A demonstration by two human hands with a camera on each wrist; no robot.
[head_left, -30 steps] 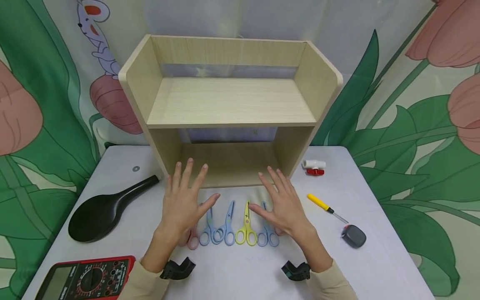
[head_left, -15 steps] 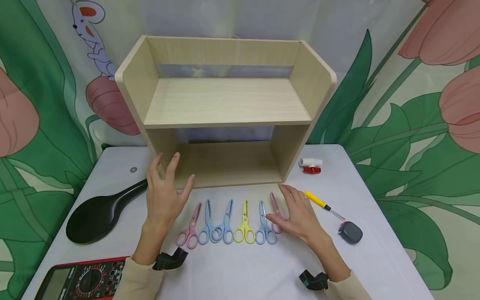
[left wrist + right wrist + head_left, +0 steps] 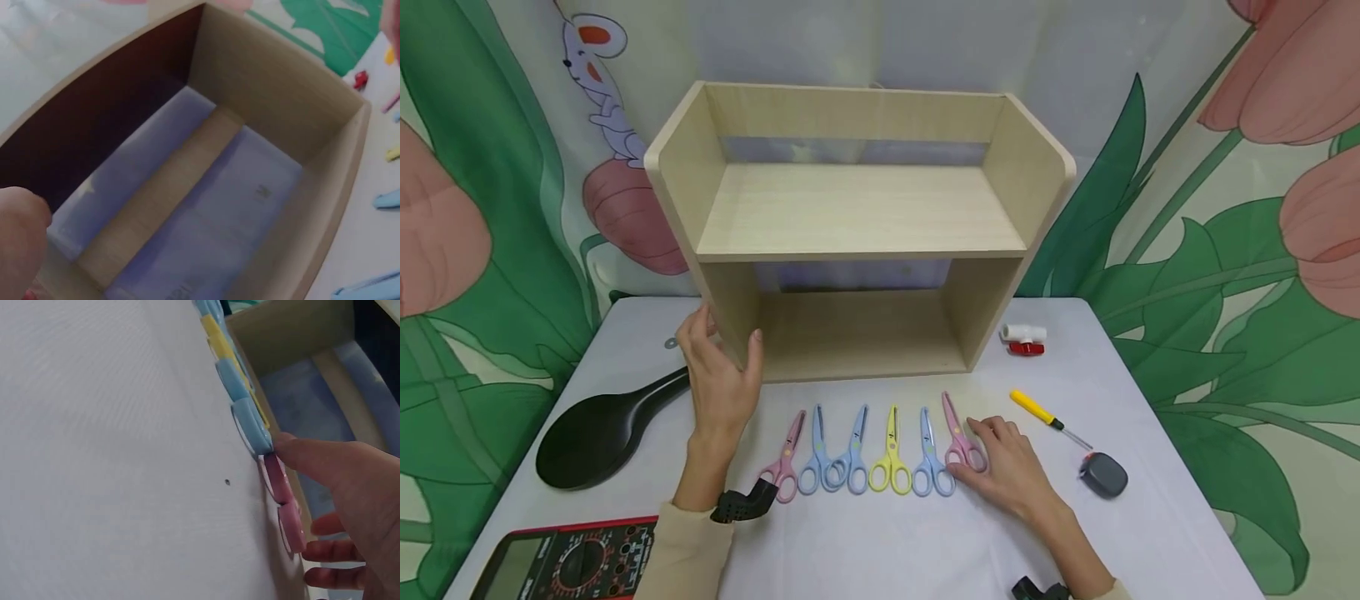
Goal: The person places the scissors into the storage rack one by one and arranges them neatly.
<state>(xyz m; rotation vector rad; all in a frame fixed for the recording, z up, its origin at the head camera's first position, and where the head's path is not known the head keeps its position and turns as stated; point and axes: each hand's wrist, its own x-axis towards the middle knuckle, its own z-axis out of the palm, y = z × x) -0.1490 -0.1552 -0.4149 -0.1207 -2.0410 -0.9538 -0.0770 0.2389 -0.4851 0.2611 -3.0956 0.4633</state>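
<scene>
My right hand (image 3: pixel 1011 471) is beside the rightmost pink scissors (image 3: pixel 957 429), thumb right at the handle loops and the other fingers spread along their right side. In the right wrist view, a gap shows between thumb and fingers around the pink loops (image 3: pixel 291 528). Blue scissors (image 3: pixel 928 454) lie just left of them, then yellow scissors (image 3: pixel 891 450), more blue ones and another pink pair (image 3: pixel 786 458). My left hand (image 3: pixel 722 387) is at the lower left side panel of the wooden shelf (image 3: pixel 861 254), fingers toward its outside and thumb extended in front of the opening.
A black ladle-shaped spoon (image 3: pixel 591 437) and a red-framed multimeter (image 3: pixel 576 558) occupy the table's left. On the right are a yellow-handled screwdriver (image 3: pixel 1037 407), a dark tape measure (image 3: pixel 1103 475) and a white pipe fitting with a red handle (image 3: pixel 1024 335). A small washer lies behind the left hand.
Both hands have parted from over the scissors. The left went left to the shelf's side panel; the right moved right, then down toward the rightmost pink scissors. The scissors row has come into full view.
</scene>
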